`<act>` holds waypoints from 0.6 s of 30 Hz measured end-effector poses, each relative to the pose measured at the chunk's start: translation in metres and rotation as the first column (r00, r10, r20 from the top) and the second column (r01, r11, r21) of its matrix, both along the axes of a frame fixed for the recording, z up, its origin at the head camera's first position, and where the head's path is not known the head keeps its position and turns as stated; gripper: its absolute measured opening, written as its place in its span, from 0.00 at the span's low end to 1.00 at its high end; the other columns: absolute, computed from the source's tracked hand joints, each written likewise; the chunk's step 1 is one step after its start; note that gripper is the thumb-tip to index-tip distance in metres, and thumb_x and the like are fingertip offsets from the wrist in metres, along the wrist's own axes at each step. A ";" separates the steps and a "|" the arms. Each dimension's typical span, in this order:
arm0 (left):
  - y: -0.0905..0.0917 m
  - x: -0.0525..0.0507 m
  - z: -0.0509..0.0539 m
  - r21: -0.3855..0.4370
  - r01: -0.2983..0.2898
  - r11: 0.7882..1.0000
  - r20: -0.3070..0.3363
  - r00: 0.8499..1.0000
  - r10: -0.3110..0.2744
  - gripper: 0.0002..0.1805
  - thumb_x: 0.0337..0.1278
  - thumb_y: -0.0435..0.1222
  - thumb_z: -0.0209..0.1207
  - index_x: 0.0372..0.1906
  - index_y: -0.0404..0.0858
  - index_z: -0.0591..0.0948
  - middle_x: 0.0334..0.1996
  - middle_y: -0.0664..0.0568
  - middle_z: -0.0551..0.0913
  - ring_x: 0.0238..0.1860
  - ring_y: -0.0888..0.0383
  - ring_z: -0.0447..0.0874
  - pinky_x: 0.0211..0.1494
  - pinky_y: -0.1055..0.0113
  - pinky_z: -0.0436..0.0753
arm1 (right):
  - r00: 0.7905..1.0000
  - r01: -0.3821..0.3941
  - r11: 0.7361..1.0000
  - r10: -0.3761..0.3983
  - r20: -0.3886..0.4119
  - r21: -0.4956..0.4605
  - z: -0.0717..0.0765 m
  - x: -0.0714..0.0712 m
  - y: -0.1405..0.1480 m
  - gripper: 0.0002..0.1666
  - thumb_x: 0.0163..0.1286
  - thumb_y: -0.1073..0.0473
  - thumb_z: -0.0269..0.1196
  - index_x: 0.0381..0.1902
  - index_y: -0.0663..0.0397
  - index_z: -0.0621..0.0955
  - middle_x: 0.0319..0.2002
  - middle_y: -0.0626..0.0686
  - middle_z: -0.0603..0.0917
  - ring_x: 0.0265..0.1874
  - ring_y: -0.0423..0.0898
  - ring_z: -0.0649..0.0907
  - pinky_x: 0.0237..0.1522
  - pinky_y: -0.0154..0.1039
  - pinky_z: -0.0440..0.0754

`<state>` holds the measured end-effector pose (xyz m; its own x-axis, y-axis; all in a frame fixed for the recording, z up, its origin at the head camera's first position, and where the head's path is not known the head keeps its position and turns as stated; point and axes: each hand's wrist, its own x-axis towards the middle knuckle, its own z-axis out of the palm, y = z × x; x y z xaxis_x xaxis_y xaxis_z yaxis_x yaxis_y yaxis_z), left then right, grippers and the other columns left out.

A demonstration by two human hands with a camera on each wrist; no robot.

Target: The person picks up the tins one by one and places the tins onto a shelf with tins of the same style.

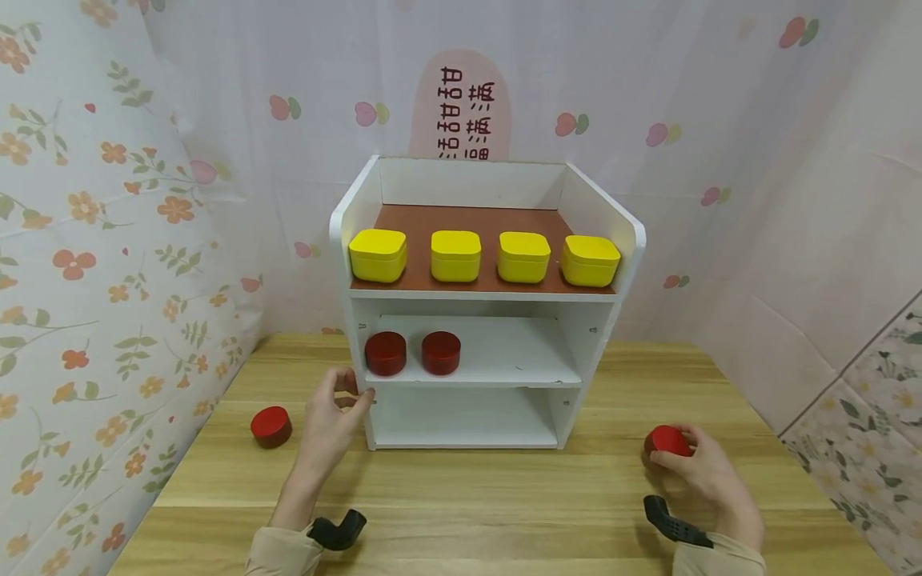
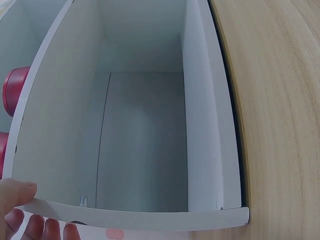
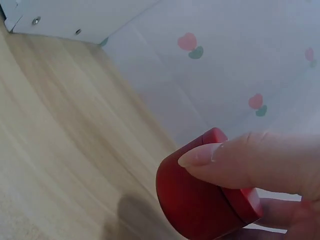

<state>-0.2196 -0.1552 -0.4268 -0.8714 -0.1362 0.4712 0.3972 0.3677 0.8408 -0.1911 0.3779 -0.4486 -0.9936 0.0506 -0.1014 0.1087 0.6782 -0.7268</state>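
Note:
In the head view my left hand (image 1: 330,424) grips the left side panel of a small white shelf unit (image 1: 467,439). The left wrist view has the thumb (image 2: 19,192) at the panel's front edge and the fingertips curled along its outer side. Over the right part of the table, my right hand (image 1: 713,474) holds a red round lidded box (image 1: 670,440). Its thumb (image 3: 202,155) presses on the box in the right wrist view; the other fingers are partly hidden behind it. Another red round box (image 1: 271,427) lies on the table, left of my left hand.
Two red round boxes (image 1: 385,353) (image 1: 441,353) stand on the middle shelf (image 1: 511,352), left of its centre. Several yellow square boxes (image 1: 456,258) line the brown top board (image 1: 468,218). Patterned cloth (image 1: 288,200) hangs behind the wooden table (image 1: 461,512).

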 end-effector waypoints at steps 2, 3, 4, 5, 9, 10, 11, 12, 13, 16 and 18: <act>0.000 0.000 0.001 0.001 -0.001 1.000 -0.002 1.000 0.001 0.15 0.53 0.23 0.65 0.43 0.33 0.73 0.36 0.45 0.76 0.40 0.54 0.75 0.40 0.71 0.81 | 1.000 0.009 1.000 -0.009 -0.006 -0.017 0.003 0.002 -0.003 0.45 0.67 0.47 0.65 0.68 0.69 0.59 0.60 0.75 0.67 0.52 0.64 0.75 0.45 0.45 0.80; 0.000 0.000 0.001 -0.001 -0.001 1.000 -0.003 1.000 0.001 0.15 0.53 0.23 0.65 0.43 0.33 0.73 0.36 0.45 0.76 0.40 0.54 0.75 0.40 0.71 0.81 | 1.000 0.013 1.000 -0.013 -0.017 -0.016 0.005 0.002 -0.004 0.45 0.67 0.47 0.66 0.68 0.67 0.59 0.59 0.74 0.67 0.51 0.63 0.76 0.44 0.44 0.80; 0.000 0.000 0.001 -0.001 -0.001 1.000 -0.004 1.000 0.001 0.15 0.53 0.23 0.65 0.43 0.33 0.73 0.36 0.45 0.76 0.40 0.54 0.75 0.40 0.71 0.81 | 1.000 0.016 1.000 -0.016 -0.025 -0.017 0.007 0.002 -0.006 0.44 0.66 0.47 0.66 0.68 0.66 0.60 0.59 0.73 0.68 0.51 0.62 0.76 0.43 0.43 0.80; 0.000 0.000 0.001 -0.001 -0.001 1.000 -0.006 1.000 0.001 0.15 0.53 0.23 0.65 0.43 0.33 0.73 0.36 0.45 0.76 0.39 0.54 0.75 0.40 0.70 0.82 | 0.999 0.015 1.000 -0.015 -0.045 -0.010 0.008 0.002 -0.008 0.44 0.66 0.47 0.66 0.68 0.66 0.61 0.59 0.72 0.68 0.50 0.62 0.76 0.41 0.41 0.80; 0.000 0.001 0.000 -0.005 -0.001 1.000 -0.011 1.000 0.001 0.16 0.53 0.22 0.65 0.43 0.33 0.73 0.36 0.45 0.76 0.39 0.55 0.76 0.40 0.69 0.82 | 0.995 0.019 1.000 -0.021 -0.101 -0.019 0.016 0.000 -0.015 0.43 0.65 0.51 0.68 0.67 0.67 0.61 0.61 0.72 0.66 0.51 0.63 0.75 0.38 0.36 0.79; 0.000 0.001 0.000 -0.003 0.000 1.000 -0.012 1.000 0.000 0.15 0.53 0.22 0.65 0.43 0.33 0.73 0.36 0.45 0.76 0.39 0.55 0.76 0.40 0.69 0.82 | 0.994 0.017 0.999 -0.020 -0.109 -0.027 0.018 -0.001 -0.017 0.43 0.65 0.52 0.68 0.67 0.68 0.61 0.62 0.73 0.66 0.51 0.63 0.75 0.38 0.35 0.79; 0.000 0.001 0.000 -0.002 0.001 1.000 -0.013 1.000 -0.001 0.15 0.53 0.22 0.65 0.43 0.33 0.73 0.36 0.45 0.76 0.39 0.55 0.76 0.40 0.69 0.82 | 0.993 0.016 0.999 -0.019 -0.118 -0.030 0.021 -0.001 -0.018 0.43 0.65 0.54 0.68 0.67 0.69 0.60 0.62 0.73 0.65 0.52 0.64 0.74 0.38 0.35 0.79; 0.000 0.001 0.000 0.000 0.003 1.000 -0.012 1.000 -0.003 0.15 0.53 0.22 0.65 0.43 0.33 0.73 0.36 0.45 0.76 0.39 0.55 0.76 0.40 0.69 0.82 | 0.993 0.018 0.999 -0.022 -0.119 -0.036 0.023 -0.001 -0.020 0.44 0.64 0.54 0.68 0.68 0.69 0.60 0.63 0.73 0.64 0.52 0.65 0.74 0.38 0.35 0.78; 0.000 0.001 0.000 0.001 0.004 1.000 -0.011 1.000 -0.004 0.15 0.53 0.22 0.65 0.43 0.34 0.73 0.36 0.46 0.76 0.39 0.55 0.76 0.40 0.70 0.82 | 0.991 0.018 0.999 -0.022 -0.129 -0.028 0.026 -0.001 -0.021 0.44 0.64 0.55 0.69 0.68 0.70 0.60 0.63 0.73 0.64 0.52 0.65 0.74 0.38 0.35 0.78; 0.000 0.001 0.000 -0.005 0.004 1.000 -0.011 1.000 -0.004 0.15 0.53 0.22 0.65 0.43 0.33 0.73 0.36 0.45 0.76 0.39 0.54 0.76 0.40 0.70 0.81 | 0.988 0.016 1.000 -0.015 -0.152 0.007 0.033 0.000 -0.023 0.45 0.64 0.53 0.69 0.68 0.71 0.59 0.63 0.74 0.64 0.52 0.67 0.74 0.36 0.36 0.79; 0.000 0.001 0.001 -0.007 0.003 1.000 -0.010 1.000 -0.003 0.16 0.53 0.22 0.65 0.43 0.33 0.73 0.36 0.45 0.76 0.39 0.54 0.75 0.40 0.70 0.81 | 0.986 0.017 1.000 -0.014 -0.164 0.018 0.038 0.001 -0.025 0.46 0.65 0.53 0.68 0.69 0.70 0.59 0.63 0.74 0.63 0.53 0.68 0.73 0.36 0.36 0.79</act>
<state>-0.2188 -0.1553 -0.4263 -0.8672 -0.1307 0.4805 0.4063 0.3722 0.8345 -0.1896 0.3525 -0.4107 -0.9957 0.0666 0.0642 -0.0003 0.6916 -0.7223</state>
